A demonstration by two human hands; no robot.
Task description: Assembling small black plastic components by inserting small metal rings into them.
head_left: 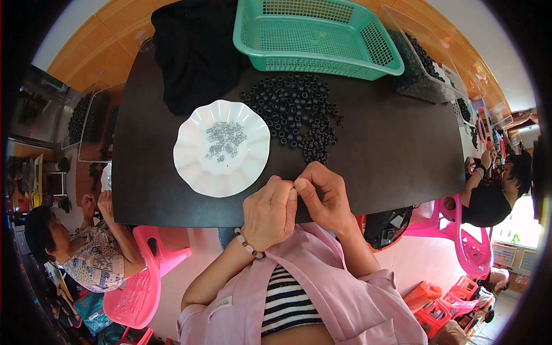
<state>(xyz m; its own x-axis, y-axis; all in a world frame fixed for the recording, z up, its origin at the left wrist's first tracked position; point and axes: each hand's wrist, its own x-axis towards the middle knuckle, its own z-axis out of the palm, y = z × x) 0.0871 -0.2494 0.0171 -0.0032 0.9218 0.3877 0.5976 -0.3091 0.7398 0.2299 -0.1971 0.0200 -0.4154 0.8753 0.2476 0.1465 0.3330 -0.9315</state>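
My left hand (269, 208) and my right hand (326, 198) meet at the near edge of the dark table (397, 149). Their thumbs and fingertips are pinched together, and whatever lies between them is hidden or too small to name. Just beyond my right hand spreads a pile of small black ring-shaped pieces (290, 109), its tail reaching close to the fingers. To the left of it stands a white plate (187, 158) with a wavy rim. In the plate's middle lie many tiny, clear or silvery pieces (225, 138).
A green plastic basket (319, 64) sits at the far side behind the pile. Left of it lies a black cloth (195, 52). A clear bin (428, 75) of black pieces stands far right. Other people sit at the left (95, 253) and right (500, 190).
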